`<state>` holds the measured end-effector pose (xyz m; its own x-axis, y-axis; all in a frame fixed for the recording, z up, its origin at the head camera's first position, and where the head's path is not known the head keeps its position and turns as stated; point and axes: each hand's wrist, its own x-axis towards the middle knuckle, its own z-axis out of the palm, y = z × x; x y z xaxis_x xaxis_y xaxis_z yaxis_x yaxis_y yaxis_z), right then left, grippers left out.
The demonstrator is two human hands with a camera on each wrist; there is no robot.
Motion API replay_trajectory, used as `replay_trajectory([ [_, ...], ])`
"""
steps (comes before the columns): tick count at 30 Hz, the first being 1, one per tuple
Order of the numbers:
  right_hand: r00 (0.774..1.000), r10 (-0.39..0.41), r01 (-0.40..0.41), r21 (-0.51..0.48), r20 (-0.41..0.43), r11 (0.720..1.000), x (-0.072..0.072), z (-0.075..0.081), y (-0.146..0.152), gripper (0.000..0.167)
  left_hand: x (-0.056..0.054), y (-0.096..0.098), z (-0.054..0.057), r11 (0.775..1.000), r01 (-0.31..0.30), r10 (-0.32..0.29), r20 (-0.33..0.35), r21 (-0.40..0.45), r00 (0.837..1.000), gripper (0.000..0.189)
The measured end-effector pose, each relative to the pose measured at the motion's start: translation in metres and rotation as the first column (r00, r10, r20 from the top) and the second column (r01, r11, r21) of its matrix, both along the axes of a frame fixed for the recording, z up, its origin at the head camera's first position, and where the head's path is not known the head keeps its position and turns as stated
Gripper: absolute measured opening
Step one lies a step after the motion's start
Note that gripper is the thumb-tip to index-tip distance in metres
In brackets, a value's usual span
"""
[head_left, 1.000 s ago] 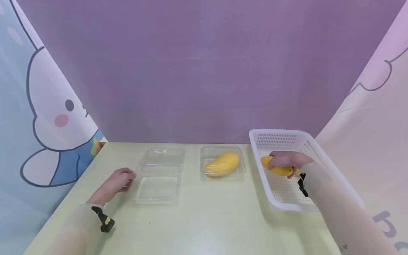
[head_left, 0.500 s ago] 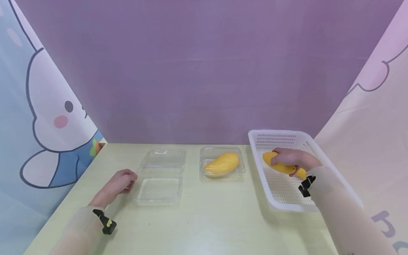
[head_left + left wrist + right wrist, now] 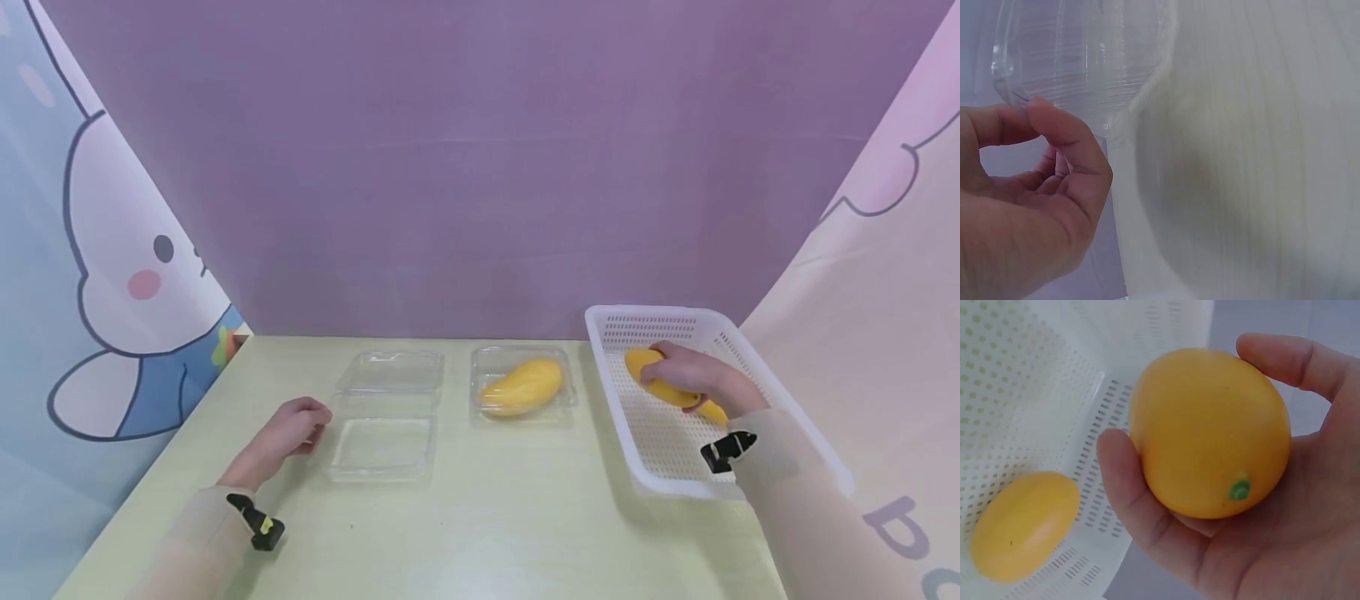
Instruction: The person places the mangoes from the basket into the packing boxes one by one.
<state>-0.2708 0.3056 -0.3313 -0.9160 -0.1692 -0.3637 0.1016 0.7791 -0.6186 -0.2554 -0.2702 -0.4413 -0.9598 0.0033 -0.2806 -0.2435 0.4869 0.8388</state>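
My right hand (image 3: 693, 375) grips a yellow mango (image 3: 1210, 431) with a green stem spot, its fingers and thumb round the sides. The mango is raised inside the white perforated basket (image 3: 637, 458). Below it another mango (image 3: 1025, 525) lies in the basket, partly hidden by the hand in the head view. At the left, my left hand (image 3: 292, 429) pinches the edge of a clear plastic clamshell box (image 3: 1085, 62) between thumb and forefinger. That box lies unfolded on the table, its lid (image 3: 393, 372) toward the back.
Between the unfolded box and the basket stands a second clear plastic box (image 3: 570, 390) with a mango (image 3: 522, 387) inside. A purple backdrop (image 3: 480, 167) rises behind the pale wooden table (image 3: 480, 533). Patterned cloths hang on both sides.
My right hand has lifted the mango slightly and shifted it right, exposing more of the mango below. My left hand and the unfolded box have slid a little to the right.
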Motion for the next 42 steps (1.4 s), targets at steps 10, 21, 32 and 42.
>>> replay_trajectory([
  [10, 0.994, 0.012, -0.019, -0.068, -0.108, 0.998, 0.010, 0.002, -0.010, 0.058, 0.001, 0.013, -0.004, 0.999, -0.025, 0.026, -0.032, 0.034, 0.999, 0.029],
  [21, 0.984, -0.015, 0.012, -0.021, -0.176, 1.000, 0.025, 0.010, -0.026, 0.067, 0.002, 0.018, -0.006, 0.999, -0.050, 0.051, -0.063, 0.013, 0.997, 0.021],
  [32, 0.942, 0.017, -0.004, 0.037, -0.334, 0.999, 0.041, 0.024, -0.041, 0.066, 0.005, 0.018, -0.002, 0.999, -0.045, 0.047, -0.060, 0.026, 0.997, 0.025],
  [42, 0.915, 0.051, -0.052, 0.008, -0.401, 0.999, 0.052, 0.030, -0.062, 0.065, 0.013, 0.016, -0.002, 0.999, -0.012, 0.014, -0.059, 0.030, 0.998, 0.029],
])
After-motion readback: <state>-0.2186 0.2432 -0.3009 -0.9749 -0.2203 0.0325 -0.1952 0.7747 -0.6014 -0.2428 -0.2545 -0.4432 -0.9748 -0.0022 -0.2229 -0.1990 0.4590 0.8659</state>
